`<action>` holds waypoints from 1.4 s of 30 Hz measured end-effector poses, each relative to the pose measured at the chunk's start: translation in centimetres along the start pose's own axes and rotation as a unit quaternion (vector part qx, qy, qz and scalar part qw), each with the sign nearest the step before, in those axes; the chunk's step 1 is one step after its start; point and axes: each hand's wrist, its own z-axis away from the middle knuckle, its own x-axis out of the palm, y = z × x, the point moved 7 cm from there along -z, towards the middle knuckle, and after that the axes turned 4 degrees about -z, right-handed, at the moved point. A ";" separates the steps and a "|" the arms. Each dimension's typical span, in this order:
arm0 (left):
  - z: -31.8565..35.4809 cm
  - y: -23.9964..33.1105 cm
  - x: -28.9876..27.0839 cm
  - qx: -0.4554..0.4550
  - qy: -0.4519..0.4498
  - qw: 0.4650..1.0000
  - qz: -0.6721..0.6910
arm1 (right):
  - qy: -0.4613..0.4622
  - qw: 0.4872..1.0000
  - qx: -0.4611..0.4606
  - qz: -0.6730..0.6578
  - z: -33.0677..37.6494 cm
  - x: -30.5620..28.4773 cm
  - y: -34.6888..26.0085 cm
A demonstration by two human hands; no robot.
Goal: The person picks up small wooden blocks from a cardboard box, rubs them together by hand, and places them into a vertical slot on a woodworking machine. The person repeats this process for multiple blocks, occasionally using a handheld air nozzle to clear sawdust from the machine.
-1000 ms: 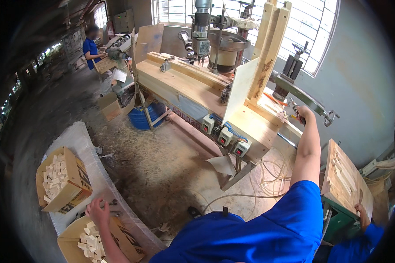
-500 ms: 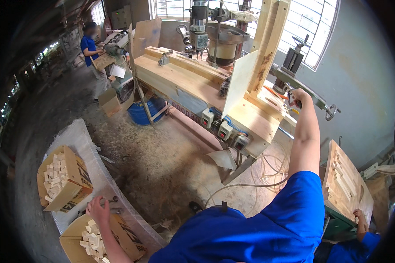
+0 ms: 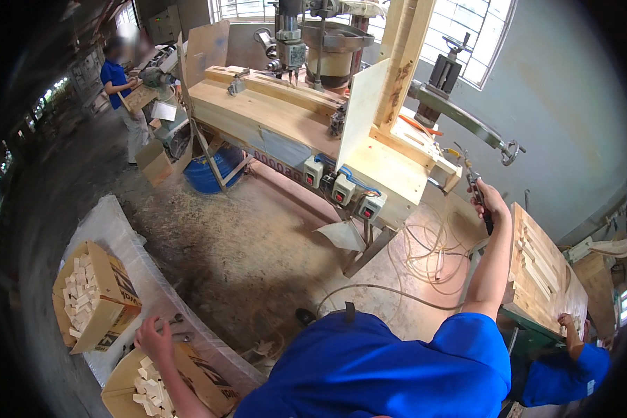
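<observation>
Cardboard boxes full of pale wooden blocks

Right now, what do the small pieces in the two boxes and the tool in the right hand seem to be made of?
The small blocks look like bare, unfinished wood: pale, matte, cut square. Both boxes seem to be brown cardboard, with folded flaps. The tool in the right hand looks like dark metal, perhaps with a black grip; it is too small to be sure.

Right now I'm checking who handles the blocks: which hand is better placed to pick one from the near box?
Left, likely. The left hand rests at the rim of the near box, just above the wood blocks. The right hand is raised far off, gripping a dark tool.
</observation>
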 end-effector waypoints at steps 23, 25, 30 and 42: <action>0.7 -4.9 -0.6 -0.005 -0.015 1.000 0.017 | -0.245 0.966 -0.025 -0.077 12.1 11.5 -0.4; 1.0 -5.4 -0.8 -0.003 -0.011 1.000 0.024 | -0.261 0.958 0.045 -0.114 13.5 19.0 2.0; 0.5 -6.8 -1.2 0.011 0.003 0.999 0.033 | -0.468 0.819 0.192 -0.271 16.4 38.3 3.7; -0.7 -12.8 0.9 0.007 0.034 0.998 0.049 | -0.269 0.728 0.155 -0.611 8.8 54.5 2.2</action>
